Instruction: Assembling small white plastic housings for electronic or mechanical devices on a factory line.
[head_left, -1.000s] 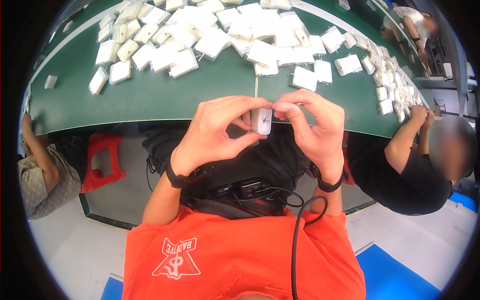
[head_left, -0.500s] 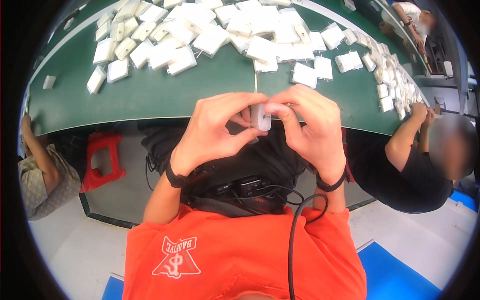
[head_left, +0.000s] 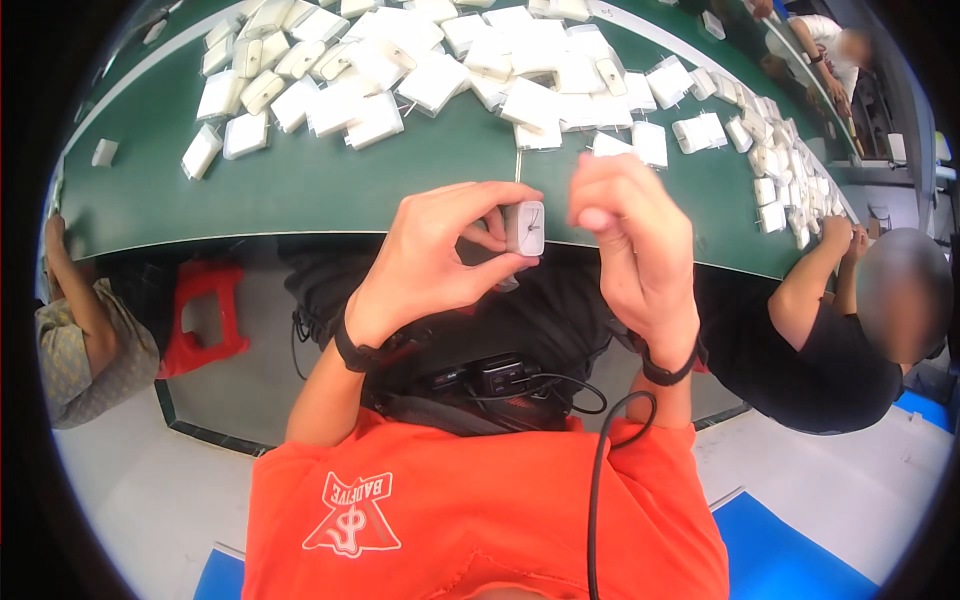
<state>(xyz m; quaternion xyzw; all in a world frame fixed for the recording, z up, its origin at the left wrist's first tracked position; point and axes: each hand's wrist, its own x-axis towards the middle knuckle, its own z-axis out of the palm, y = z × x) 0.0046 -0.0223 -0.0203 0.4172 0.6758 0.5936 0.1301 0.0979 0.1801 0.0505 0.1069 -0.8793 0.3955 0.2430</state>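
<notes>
My left hand (head_left: 425, 245) pinches a small white plastic block with rounded corners (head_left: 526, 232) between thumb and fingers, just over the table's near edge. The block's end face points toward me and shows a short dark pin or wire at its middle. To the right of it, a small gap away, my right hand (head_left: 640, 245) is raised with its fingers curled together. Its fingertips are slightly blurred, and whatever they may hold is hidden.
Many similar white blocks (head_left: 435, 80), several in clear wrapping, lie piled along the far side of the green table (head_left: 330, 190). More blocks (head_left: 785, 180) sit at the right, near a person in black (head_left: 830, 330). A red stool (head_left: 205, 320) and another person (head_left: 95, 350) are at the left.
My right hand has left the block's end and moved right and slightly up, uncovering the pin. My left hand keeps its grip on the block.
</notes>
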